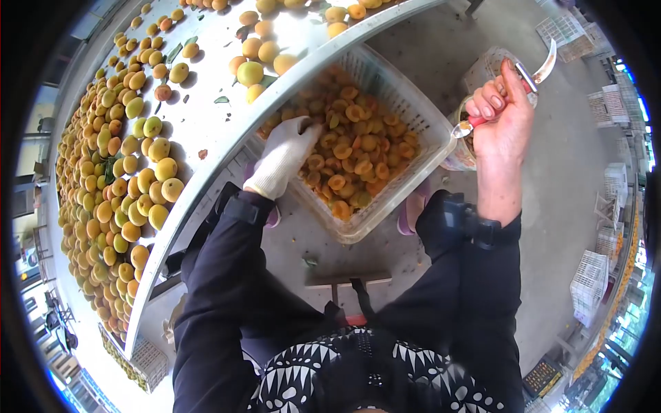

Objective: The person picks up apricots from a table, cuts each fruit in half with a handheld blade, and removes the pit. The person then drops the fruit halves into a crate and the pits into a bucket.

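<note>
My left hand (286,155), in a white knitted glove, is over the left side of a white plastic crate (413,180). Its fingers curl down towards halved apricots (351,138) heaped inside; whatever they hold is hidden. Bare and raised to the right of the crate, my right hand (506,120) is closed around the red handle of a curved knife (546,67). The hooked blade points up and away from the palm, and a metal end of the handle sticks out on the crate side.
A pale table (227,131) with a raised rim curves along the left, spread with whole apricots (110,179) and some leaves. Behind my right hand stands a bucket (458,160). White crates (589,286) line the far right floor.
</note>
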`<action>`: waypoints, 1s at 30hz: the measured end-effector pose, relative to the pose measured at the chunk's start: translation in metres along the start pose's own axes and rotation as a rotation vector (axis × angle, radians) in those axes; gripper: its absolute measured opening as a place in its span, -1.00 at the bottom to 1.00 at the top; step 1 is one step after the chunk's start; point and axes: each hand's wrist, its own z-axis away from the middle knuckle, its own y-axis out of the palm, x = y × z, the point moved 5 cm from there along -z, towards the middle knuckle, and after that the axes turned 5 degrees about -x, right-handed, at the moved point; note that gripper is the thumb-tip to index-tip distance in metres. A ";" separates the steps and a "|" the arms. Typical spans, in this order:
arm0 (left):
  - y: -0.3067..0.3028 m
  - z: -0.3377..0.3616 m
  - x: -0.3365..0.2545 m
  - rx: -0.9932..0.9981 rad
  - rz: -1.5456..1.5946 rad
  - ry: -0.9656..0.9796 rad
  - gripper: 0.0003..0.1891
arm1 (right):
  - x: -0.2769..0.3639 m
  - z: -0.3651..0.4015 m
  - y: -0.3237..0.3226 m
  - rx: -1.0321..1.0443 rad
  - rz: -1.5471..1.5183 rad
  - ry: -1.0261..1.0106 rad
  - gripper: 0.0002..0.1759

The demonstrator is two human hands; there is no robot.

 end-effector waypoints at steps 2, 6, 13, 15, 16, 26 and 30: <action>0.008 -0.016 0.040 0.063 -0.156 -0.140 -0.64 | -0.002 -0.001 -0.008 0.005 -0.022 0.016 -0.59; 0.016 -0.060 0.104 -0.152 -0.293 -0.036 -0.69 | -0.004 0.002 -0.017 -0.003 0.001 0.058 -0.66; 0.042 -0.087 0.076 -0.342 -0.484 0.109 -0.67 | 0.004 0.006 -0.036 0.005 0.105 0.060 -0.70; 0.064 -0.087 0.070 -0.250 -0.486 0.157 -0.67 | 0.008 0.007 -0.040 -0.004 0.144 0.051 -0.70; 0.078 -0.087 0.067 -0.168 -0.486 0.208 -0.67 | 0.007 0.007 -0.045 -0.010 0.141 0.053 -0.70; 0.130 -0.042 0.044 -0.035 -0.710 0.068 -0.68 | 0.012 0.013 -0.058 0.010 0.211 0.062 -0.85; 0.111 -0.048 0.066 -0.091 -0.612 0.036 -0.67 | 0.015 0.013 -0.063 0.018 0.186 0.052 -0.87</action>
